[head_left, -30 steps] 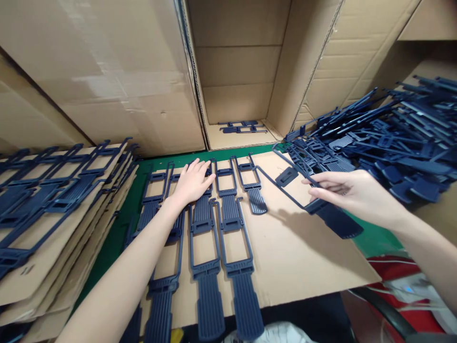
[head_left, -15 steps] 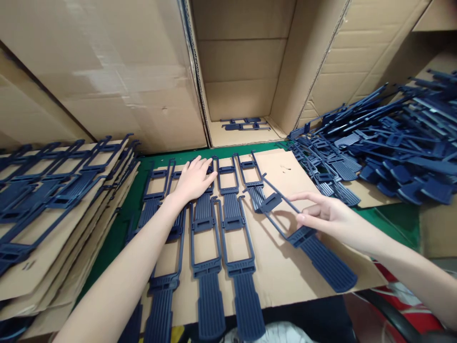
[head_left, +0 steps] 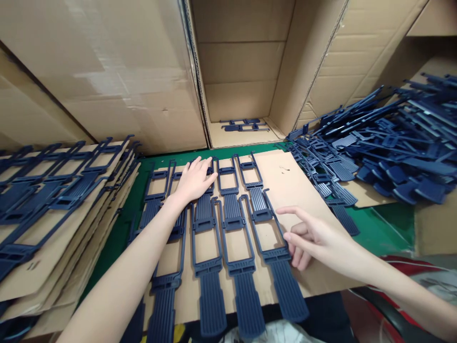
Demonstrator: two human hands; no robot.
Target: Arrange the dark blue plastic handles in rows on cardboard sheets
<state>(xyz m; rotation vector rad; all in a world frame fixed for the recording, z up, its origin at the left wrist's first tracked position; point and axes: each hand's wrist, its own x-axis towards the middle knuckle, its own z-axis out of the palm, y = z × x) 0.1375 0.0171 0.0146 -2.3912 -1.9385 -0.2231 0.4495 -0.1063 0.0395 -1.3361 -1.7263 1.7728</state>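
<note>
Dark blue plastic frames with ribbed ends lie in two rows on a cardboard sheet (head_left: pixel 303 186). My left hand (head_left: pixel 195 178) rests flat over the back row, fingers spread, holding nothing. My right hand (head_left: pixel 303 236) is at the right edge of the rightmost front frame (head_left: pixel 289 290), its thumb and index finger apart beside the frame's side bar and the other fingers curled. That frame lies in line with the others, its hooked end beside the ribbed part of the frame behind it.
At left rises a stack of cardboard sheets (head_left: pixel 46 267) with blue frames between them. A tall open carton (head_left: pixel 243 100) with a few frames inside stands behind. Loose blue parts (head_left: pixel 400 147) are heaped at right on the green table (head_left: pixel 389 228).
My right hand has moved left and toward me with the rightmost front frame, which was slanted and now lies in line. My left hand has stayed in place.
</note>
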